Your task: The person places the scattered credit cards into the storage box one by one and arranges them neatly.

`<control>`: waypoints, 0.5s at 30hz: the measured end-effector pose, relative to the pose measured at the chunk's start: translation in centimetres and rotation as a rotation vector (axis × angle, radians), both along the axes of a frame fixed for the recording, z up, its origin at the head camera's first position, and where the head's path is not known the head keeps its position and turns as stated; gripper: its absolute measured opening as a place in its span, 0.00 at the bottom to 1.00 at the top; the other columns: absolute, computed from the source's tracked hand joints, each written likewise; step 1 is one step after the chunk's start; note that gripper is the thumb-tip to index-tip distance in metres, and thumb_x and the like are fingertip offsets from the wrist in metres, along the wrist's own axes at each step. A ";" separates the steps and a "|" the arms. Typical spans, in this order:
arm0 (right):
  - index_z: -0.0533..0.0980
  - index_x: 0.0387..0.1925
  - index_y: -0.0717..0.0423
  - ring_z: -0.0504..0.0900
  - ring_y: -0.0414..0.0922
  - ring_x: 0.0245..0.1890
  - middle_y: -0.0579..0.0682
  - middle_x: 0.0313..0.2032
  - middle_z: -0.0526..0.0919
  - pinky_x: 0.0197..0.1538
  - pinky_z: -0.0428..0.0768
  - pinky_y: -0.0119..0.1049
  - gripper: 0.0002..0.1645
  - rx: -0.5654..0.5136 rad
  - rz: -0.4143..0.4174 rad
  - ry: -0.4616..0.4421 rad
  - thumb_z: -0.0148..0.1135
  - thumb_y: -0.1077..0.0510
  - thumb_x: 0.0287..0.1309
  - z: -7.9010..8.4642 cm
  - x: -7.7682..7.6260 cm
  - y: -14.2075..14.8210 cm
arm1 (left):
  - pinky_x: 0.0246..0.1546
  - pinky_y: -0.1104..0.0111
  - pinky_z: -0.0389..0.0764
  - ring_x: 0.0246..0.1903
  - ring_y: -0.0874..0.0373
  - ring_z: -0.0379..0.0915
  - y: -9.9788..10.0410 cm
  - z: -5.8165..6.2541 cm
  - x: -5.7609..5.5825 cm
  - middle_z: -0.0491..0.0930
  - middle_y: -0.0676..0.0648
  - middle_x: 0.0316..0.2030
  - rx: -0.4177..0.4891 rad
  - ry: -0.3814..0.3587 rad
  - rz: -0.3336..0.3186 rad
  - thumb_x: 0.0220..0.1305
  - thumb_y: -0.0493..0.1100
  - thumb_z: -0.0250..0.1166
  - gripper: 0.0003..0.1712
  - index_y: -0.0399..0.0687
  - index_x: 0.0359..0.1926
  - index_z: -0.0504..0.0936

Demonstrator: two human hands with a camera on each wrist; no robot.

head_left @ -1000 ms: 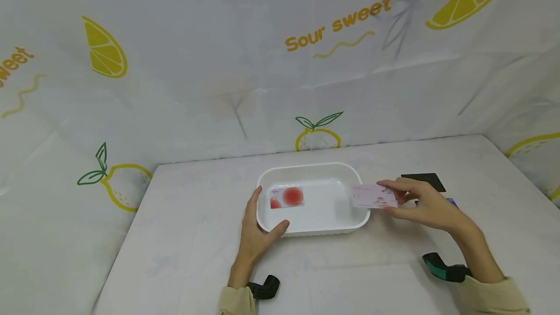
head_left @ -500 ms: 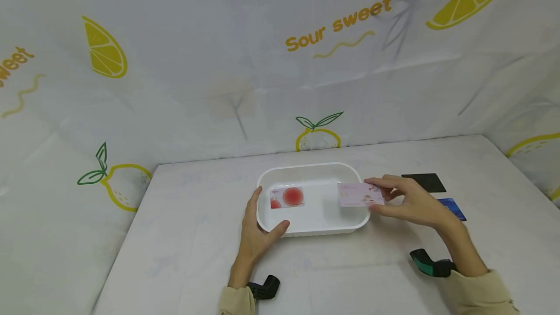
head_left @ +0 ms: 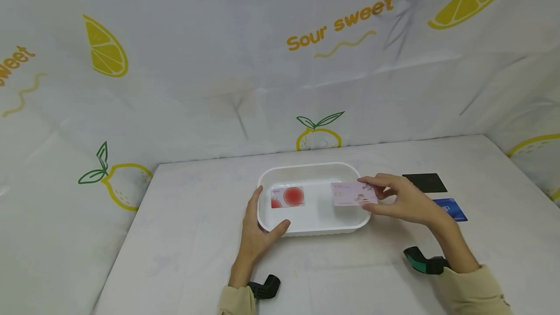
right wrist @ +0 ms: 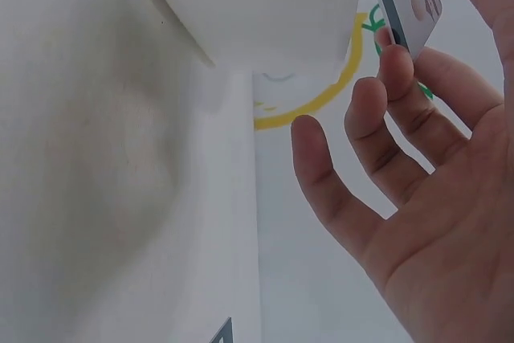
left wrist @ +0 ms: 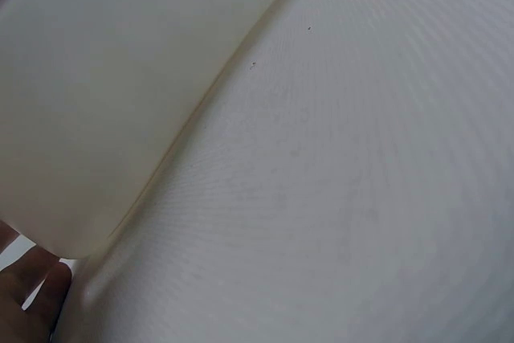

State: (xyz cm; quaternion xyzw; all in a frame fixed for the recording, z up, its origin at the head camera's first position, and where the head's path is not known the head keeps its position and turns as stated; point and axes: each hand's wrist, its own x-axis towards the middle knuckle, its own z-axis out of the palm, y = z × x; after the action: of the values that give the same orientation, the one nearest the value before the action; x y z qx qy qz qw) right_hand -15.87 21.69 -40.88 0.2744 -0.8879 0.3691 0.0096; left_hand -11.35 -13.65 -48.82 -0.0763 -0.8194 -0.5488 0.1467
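My right hand [head_left: 404, 201] pinches a pale pink card [head_left: 347, 194] with small printed motifs by its right end. The card hangs over the right part of a white plastic tray [head_left: 317, 230]. In the right wrist view, the card [right wrist: 414, 2] shows edge-on between thumb and fingertips, the other fingers [right wrist: 312, 146] spread loosely. My left hand [head_left: 257, 235] grips the tray's left end, thumb at the front rim and fingers along the outer side. Its fingertips [left wrist: 52, 283] show beside the tray wall in the left wrist view. A white card with red circles [head_left: 287, 197] lies inside the tray, left.
Right of the tray, a black card [head_left: 424, 183] lies on the white-covered table [head_left: 188, 237]. Nearer me is a blue card [head_left: 452, 209], partly behind my right wrist. A lemon-printed cloth [head_left: 210, 62] hangs at the back.
My right hand has moved left with the pink card, from the tray's right rim to over its interior. The blue card has come into fuller view. My left hand and the tray stay put.
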 end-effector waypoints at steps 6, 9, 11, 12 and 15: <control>0.81 0.58 0.60 0.72 0.35 0.36 0.40 0.32 0.73 0.42 0.85 0.31 0.32 0.012 0.007 -0.009 0.79 0.57 0.50 0.0 -0.2 -0.5 | 0.62 0.41 0.73 0.66 0.43 0.71 0.0 0.0 0.0 0.70 0.38 0.71 -0.007 -0.003 0.003 0.49 0.57 0.75 0.58 0.41 0.77 0.60; 0.80 0.59 0.60 0.72 0.36 0.36 0.41 0.31 0.74 0.43 0.85 0.32 0.33 0.014 0.010 -0.023 0.79 0.57 0.50 0.1 -0.3 -0.9 | 0.62 0.43 0.74 0.65 0.44 0.71 0.0 0.0 0.0 0.70 0.39 0.71 -0.007 -0.003 0.004 0.49 0.57 0.76 0.58 0.42 0.77 0.60; 0.80 0.59 0.61 0.72 0.36 0.36 0.41 0.31 0.73 0.43 0.85 0.32 0.33 0.014 0.013 -0.030 0.79 0.56 0.51 0.3 -0.4 -1.1 | 0.62 0.42 0.74 0.65 0.43 0.71 0.0 0.0 0.0 0.70 0.38 0.71 -0.007 -0.001 0.003 0.49 0.57 0.76 0.58 0.41 0.77 0.60; 0.80 0.59 0.61 0.72 0.35 0.36 0.41 0.31 0.73 0.43 0.85 0.32 0.33 0.013 0.014 -0.032 0.79 0.55 0.51 0.3 -0.4 -1.2 | 0.62 0.42 0.74 0.65 0.43 0.71 0.0 0.0 0.0 0.70 0.38 0.71 -0.006 -0.001 0.002 0.49 0.56 0.76 0.58 0.41 0.77 0.60; 0.80 0.59 0.61 0.72 0.35 0.36 0.41 0.31 0.73 0.43 0.85 0.31 0.33 0.012 0.022 -0.031 0.79 0.56 0.51 0.5 -0.6 -1.5 | 0.63 0.41 0.73 0.66 0.43 0.71 0.0 0.0 0.0 0.70 0.38 0.71 -0.007 0.002 0.002 0.49 0.56 0.76 0.58 0.41 0.77 0.60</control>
State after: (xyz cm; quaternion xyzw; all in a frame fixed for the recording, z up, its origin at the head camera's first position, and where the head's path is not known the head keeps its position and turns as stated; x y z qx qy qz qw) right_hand -16.48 20.14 -40.36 0.2784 -0.8871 0.3679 -0.0101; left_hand -11.35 -13.66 -48.83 -0.0766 -0.8214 -0.5456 0.1476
